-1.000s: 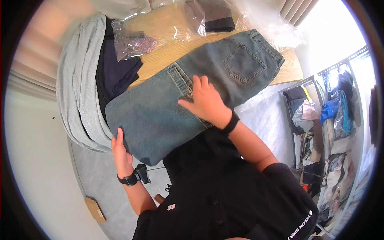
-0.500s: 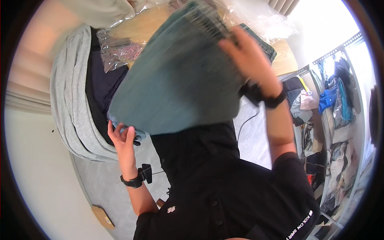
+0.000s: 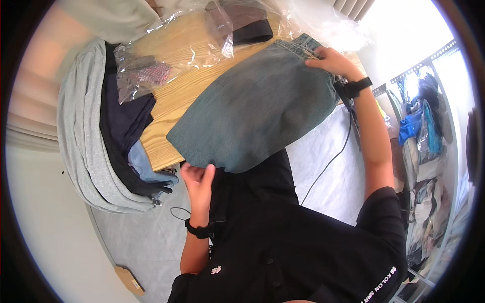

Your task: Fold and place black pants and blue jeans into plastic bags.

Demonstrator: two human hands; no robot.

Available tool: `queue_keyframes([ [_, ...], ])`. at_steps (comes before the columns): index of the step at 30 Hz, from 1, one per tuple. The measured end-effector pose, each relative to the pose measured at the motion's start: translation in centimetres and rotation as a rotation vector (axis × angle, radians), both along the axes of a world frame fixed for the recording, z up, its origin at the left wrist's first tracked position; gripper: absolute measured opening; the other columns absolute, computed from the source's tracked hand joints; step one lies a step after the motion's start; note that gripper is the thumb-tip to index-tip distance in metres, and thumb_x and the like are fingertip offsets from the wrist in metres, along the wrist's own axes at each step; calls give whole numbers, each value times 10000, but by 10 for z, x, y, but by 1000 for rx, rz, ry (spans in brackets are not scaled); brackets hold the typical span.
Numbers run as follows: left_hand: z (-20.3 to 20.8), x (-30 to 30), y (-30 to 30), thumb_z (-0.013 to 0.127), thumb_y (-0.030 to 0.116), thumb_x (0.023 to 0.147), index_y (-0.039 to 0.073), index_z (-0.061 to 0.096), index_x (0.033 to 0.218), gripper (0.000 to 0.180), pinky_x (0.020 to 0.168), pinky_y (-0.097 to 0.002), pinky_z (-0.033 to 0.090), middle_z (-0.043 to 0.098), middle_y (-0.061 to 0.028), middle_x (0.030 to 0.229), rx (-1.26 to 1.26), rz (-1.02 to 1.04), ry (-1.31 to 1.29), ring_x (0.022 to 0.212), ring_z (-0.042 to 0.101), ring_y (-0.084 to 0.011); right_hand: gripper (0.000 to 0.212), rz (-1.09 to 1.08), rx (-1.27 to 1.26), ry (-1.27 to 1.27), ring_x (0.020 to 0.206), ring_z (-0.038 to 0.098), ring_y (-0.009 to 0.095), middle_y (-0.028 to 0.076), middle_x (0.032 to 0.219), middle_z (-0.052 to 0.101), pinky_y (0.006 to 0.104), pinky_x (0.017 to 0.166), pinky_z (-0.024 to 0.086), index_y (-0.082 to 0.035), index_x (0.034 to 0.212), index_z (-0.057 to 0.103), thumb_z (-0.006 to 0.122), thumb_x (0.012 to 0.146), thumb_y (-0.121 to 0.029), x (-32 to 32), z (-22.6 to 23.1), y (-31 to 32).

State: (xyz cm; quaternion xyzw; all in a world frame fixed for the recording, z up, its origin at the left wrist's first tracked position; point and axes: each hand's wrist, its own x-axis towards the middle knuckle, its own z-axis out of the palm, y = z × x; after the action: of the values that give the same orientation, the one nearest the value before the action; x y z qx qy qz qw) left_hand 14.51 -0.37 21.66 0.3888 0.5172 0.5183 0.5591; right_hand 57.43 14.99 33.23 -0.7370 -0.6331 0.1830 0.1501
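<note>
The folded jeans (image 3: 257, 113) are matt, faded blue denim cloth. The surface (image 3: 177, 96) is pale wood with visible grain. Clear glossy plastic bags (image 3: 202, 40) crinkle at its far edge; soft grey knit cloth (image 3: 81, 141) drapes its left edge.

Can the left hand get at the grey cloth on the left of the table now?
Probably not at once. The left hand grips the near edge of the jeans. The grey cloth lies unblocked to its left, beyond the navy clothes.

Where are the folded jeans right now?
In the head view the folded jeans lie mid-frame on the wooden table, right of the clothes pile. The left hand grips their near edge, the right hand their far end.
</note>
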Motion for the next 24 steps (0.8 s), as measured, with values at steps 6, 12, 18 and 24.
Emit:
queue_keyframes([
  [6,-60,-5,6,510,188,930,-14,412,1294,428,991,-330,334,463,-106,1292,-123,-304,-143,1158,458,-194,635,70,78,66,986,572,272,195,1035,610,324,860,431,27,1203,505,722,728,-336,-2,-1,-27],
  [12,-9,-35,-5,431,265,967,35,398,1283,393,920,-302,389,536,-114,1192,-105,-112,23,1081,506,-157,529,-18,114,236,844,628,275,184,924,645,354,769,480,26,1150,530,715,736,-246,8,43,-42],
  [18,3,20,-12,389,409,958,27,376,1276,496,871,-447,462,497,-124,1214,-494,-608,-582,1041,542,-230,488,-265,216,-130,1007,567,336,223,1045,599,376,874,434,12,1132,531,699,765,-263,40,-41,-31],
  [24,6,23,-11,513,385,909,-24,296,1339,632,936,-440,419,458,-157,1278,-430,-603,-334,1153,479,-270,466,-44,232,-98,975,588,350,230,1028,606,390,835,460,-16,1153,520,658,790,-274,53,-18,-28],
])
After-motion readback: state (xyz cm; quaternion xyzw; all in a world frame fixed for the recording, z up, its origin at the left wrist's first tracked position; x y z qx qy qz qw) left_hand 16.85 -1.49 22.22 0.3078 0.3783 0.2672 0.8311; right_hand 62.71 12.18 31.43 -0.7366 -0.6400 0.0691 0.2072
